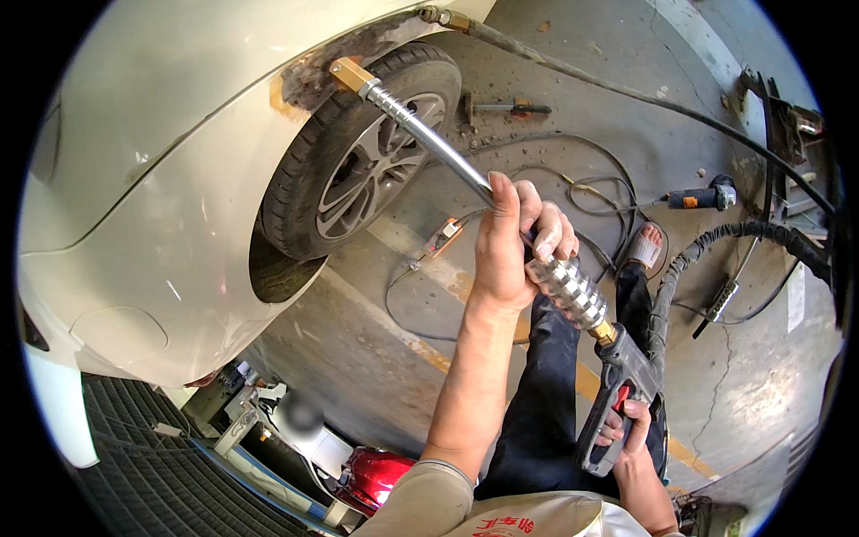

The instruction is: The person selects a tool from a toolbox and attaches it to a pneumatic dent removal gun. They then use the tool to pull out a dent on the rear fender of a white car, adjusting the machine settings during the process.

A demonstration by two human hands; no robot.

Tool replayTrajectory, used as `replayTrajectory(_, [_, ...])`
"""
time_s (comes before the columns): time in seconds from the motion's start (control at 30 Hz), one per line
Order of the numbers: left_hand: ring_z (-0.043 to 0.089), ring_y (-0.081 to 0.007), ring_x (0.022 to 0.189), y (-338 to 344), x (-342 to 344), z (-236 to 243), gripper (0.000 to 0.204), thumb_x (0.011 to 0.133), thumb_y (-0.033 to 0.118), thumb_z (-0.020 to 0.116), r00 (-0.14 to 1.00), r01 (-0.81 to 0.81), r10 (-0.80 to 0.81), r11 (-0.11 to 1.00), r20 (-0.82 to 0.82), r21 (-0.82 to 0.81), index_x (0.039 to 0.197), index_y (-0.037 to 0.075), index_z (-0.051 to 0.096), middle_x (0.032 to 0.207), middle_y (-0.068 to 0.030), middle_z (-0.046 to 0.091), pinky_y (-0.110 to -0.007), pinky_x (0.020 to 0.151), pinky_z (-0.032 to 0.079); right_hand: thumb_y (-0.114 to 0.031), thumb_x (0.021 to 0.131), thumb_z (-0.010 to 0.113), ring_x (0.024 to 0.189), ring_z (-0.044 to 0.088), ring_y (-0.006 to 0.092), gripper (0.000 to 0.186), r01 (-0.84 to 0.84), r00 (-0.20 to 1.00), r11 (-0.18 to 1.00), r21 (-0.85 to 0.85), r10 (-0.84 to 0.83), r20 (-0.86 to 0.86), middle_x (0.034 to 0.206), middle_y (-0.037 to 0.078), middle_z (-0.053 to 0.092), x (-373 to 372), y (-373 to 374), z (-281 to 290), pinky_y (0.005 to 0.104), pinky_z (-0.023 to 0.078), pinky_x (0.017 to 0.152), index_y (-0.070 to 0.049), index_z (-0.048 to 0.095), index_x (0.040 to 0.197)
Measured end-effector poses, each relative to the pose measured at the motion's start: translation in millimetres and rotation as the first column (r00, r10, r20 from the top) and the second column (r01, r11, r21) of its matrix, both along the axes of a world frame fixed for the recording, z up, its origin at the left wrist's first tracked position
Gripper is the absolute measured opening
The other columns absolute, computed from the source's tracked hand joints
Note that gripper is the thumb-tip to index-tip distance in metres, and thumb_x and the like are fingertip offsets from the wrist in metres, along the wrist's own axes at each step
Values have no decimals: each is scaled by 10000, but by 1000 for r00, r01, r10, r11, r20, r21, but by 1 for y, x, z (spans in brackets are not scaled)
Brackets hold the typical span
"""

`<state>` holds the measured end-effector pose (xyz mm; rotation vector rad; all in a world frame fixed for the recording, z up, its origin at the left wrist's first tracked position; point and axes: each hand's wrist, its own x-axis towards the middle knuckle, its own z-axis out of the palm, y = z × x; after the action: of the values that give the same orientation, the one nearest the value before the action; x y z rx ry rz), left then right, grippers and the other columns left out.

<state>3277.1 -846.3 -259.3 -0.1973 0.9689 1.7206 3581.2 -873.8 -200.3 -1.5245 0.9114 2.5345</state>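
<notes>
A long slide-hammer dent puller [429,139] runs diagonally from my body up to the pale car's fender [161,206]. My left hand [512,242] is wrapped round its shaft, just above the ribbed metal weight [573,291]. My right hand [631,430] grips the black pistol handle [601,434], fingers by the red trigger. The puller's brass tip [351,76] lies at the wheel arch over scraped, dark bare metal [309,76]; whether it touches, I cannot tell. Below the arch sits the wheel [380,152]. A brass cable end [445,18] meets the arch's far end.
A hammer [510,108] and an angle grinder [702,197] lie on the concrete floor. Loose cables [617,170] loop between them, near a small socket block [446,234]. A thick wrapped hose [707,237] leads from the handle rightward. Behind the car stands a red motorbike [380,474].
</notes>
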Motion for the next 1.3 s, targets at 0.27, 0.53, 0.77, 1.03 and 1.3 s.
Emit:
replayTrajectory(0.27, [424, -146, 514, 0, 0, 1, 515, 916, 607, 291, 1000, 19, -19, 1000, -6, 23, 641, 172, 298, 461, 26, 359, -309, 576, 370, -270, 702, 574, 410, 408, 100, 288, -24, 999, 1000, -10, 24, 28, 548, 3, 458, -3, 3, 5, 252, 383, 434, -57, 550, 894])
replayTrajectory(0.53, [436, -148, 525, -1, -1, 0, 513, 917, 605, 293, 1000, 22, -22, 999, 11, 29, 640, 173, 296, 463, 26, 361, -306, 580, 372, -263, 699, 583, 413, 394, 105, 253, -55, 997, 998, -13, 56, 49, 550, 6, 441, 0, 2, 5, 264, 371, 428, -88, 545, 877])
replayTrajectory(0.77, [433, -149, 522, -1, -1, 1, 511, 917, 603, 300, 1000, 18, -19, 999, 10, 26, 641, 173, 299, 466, 25, 363, -305, 579, 369, -257, 710, 584, 408, 393, 106, 232, -42, 998, 999, -7, 42, 38, 553, 9, 440, -1, 1, 5, 270, 374, 433, -89, 543, 865])
replayTrajectory(1.03, [423, -148, 513, 2, 0, 6, 515, 913, 608, 305, 999, -5, 5, 1000, 35, 0, 641, 171, 302, 468, 26, 366, -309, 567, 370, -260, 698, 581, 412, 394, 111, 223, -24, 1000, 998, -55, 23, -15, 545, 22, 448, -4, 9, 19, 264, 384, 461, -86, 534, 829])
replayTrajectory(1.3, [452, -150, 506, 13, -14, 20, 454, 868, 593, 463, 986, -159, 148, 973, -80, -166, 761, 153, 428, 596, 25, 430, -328, 555, 408, -278, 715, 561, 409, 384, 93, 239, -28, 999, 996, -80, 25, -38, 534, 6, 432, 1, 8, 23, 262, 381, 466, -75, 543, 840])
